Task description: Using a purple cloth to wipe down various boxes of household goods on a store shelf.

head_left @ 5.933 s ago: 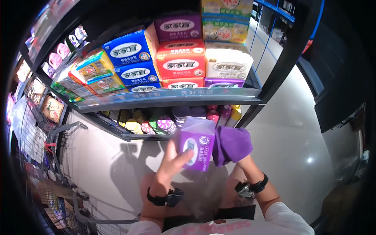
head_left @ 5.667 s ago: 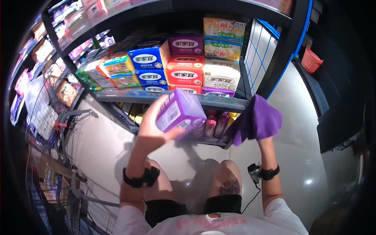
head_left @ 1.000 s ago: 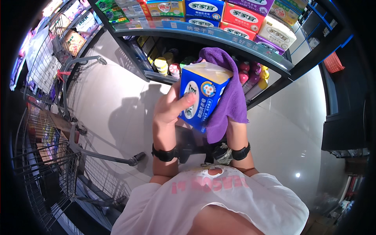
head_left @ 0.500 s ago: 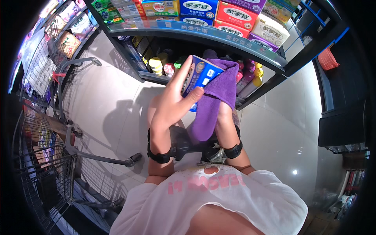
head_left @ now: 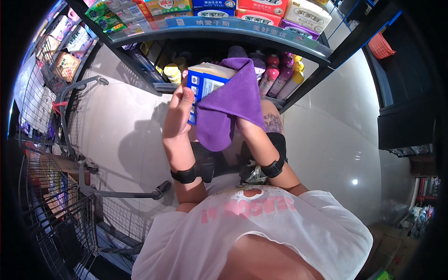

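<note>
My left hand [head_left: 176, 112] grips a blue-and-white soap pack [head_left: 198, 88] by its left side, thumb across the front. The pack is tilted, with its pale top edge showing. A purple cloth [head_left: 233, 100] drapes over its right part, one end hanging down. Beneath the cloth is my right hand [head_left: 244, 127]; only its wrist side shows, and the fingers are hidden in the folds. Through the cloth, it presses against the pack's right side.
In front stands a shelf [head_left: 233, 25] of soap packs in several colours. Below it are pink-capped bottles [head_left: 269, 77] and a yellow-lidded tub [head_left: 172, 73]. Wire shopping carts [head_left: 56, 210] stand on the left. A red basket [head_left: 381, 45] sits at the far right.
Both hands have shifted left with the pack and cloth. The pack has turned so its white top edge shows, and the cloth now spreads across more of its front.
</note>
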Available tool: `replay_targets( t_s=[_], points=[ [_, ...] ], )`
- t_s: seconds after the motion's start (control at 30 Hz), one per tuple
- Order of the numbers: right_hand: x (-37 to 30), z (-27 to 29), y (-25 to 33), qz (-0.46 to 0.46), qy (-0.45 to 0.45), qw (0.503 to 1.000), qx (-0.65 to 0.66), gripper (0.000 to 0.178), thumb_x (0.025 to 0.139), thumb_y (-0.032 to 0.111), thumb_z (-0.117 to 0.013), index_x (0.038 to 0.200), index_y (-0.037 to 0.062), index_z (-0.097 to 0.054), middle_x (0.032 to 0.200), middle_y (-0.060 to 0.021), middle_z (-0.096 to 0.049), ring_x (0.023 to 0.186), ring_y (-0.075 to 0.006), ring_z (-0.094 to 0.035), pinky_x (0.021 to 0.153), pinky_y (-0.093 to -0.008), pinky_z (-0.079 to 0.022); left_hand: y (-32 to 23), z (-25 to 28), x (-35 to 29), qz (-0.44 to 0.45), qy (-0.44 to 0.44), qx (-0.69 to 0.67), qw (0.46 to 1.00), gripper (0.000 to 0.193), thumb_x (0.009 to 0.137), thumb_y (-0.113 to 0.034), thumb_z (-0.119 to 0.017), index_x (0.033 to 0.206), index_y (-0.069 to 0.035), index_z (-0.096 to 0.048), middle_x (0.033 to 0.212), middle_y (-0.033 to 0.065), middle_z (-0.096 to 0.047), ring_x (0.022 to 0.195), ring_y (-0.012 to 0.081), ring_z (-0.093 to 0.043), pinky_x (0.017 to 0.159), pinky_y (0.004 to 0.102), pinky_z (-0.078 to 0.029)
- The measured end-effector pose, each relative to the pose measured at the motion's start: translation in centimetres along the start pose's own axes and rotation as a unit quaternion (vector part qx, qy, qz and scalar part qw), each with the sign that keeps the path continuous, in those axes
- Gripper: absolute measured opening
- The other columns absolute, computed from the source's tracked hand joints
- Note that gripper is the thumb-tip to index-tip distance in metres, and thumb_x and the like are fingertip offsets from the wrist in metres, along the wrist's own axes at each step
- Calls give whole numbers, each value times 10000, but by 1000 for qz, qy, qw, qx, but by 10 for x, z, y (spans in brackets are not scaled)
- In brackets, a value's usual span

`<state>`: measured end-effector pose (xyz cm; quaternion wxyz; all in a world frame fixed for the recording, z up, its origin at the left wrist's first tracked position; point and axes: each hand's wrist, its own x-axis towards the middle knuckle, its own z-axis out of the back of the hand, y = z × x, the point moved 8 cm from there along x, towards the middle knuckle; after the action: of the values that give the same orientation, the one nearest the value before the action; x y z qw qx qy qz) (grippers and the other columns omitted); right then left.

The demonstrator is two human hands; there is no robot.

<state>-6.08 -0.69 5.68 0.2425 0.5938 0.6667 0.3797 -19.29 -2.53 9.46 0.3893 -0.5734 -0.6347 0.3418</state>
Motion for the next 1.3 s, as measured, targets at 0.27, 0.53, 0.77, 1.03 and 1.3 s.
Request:
replay_targets(
  t_s=[0.27, 0.53, 0.77, 1.03, 1.3],
  points=[
    [12, -20, 23, 113, 90, 965, -219, 525, 828, 191, -513, 1262, 20, -272, 1231, -110, -348, 1121, -197, -347, 953, -314, -279, -9, 6, 5, -57, -46, -108, 991, 564, 853, -419, -391, 1200, 22, -334, 1133, 148, -471, 1008, 237, -499, 850, 348, -416],
    [2, -13, 10, -153, -45, 978, 137, 530, 756, 159, -597, 1215, 33, -363, 1145, -97, -469, 1024, -218, -473, 867, -318, -377, -13, -40, 9, -87, 113, -77, 987, 604, 820, -440, -452, 1254, -49, -296, 1160, 67, -428, 1073, 146, -396, 930, 275, -276],
    [-21, 11, 29, -86, -46, 992, 86, 516, 746, 164, -605, 1195, 36, -386, 1135, -104, -477, 1023, -225, -476, 865, -323, -376, -17, -47, 20, -228, 6, 227, 947, 277, 867, -126, -451, 1100, 23, -468, 1079, 64, -441, 955, 108, -435, 806, 223, -355],
    [13, 25, 60, 86, -51, 981, -164, 499, 734, 168, -613, 1173, 39, -413, 1123, -112, -485, 1021, -232, -478, 864, -329, -375, 16, -83, 17, -43, 97, 159, 982, 603, 825, -329, -514, 1260, 14, -276, 1192, 120, -405, 1085, 174, -390, 914, 283, -303],
    [5, 31, 77, 129, -37, 947, -293, 483, 723, 173, -622, 1151, 43, -440, 1112, -120, -494, 1019, -239, -481, 863, -336, -374, 8, -98, 12, -23, 172, -2, 985, 695, 755, -376, -595, 1246, 24, -310, 1145, 109, -462, 1035, 147, -439, 883, 260, -334]
  ],
)
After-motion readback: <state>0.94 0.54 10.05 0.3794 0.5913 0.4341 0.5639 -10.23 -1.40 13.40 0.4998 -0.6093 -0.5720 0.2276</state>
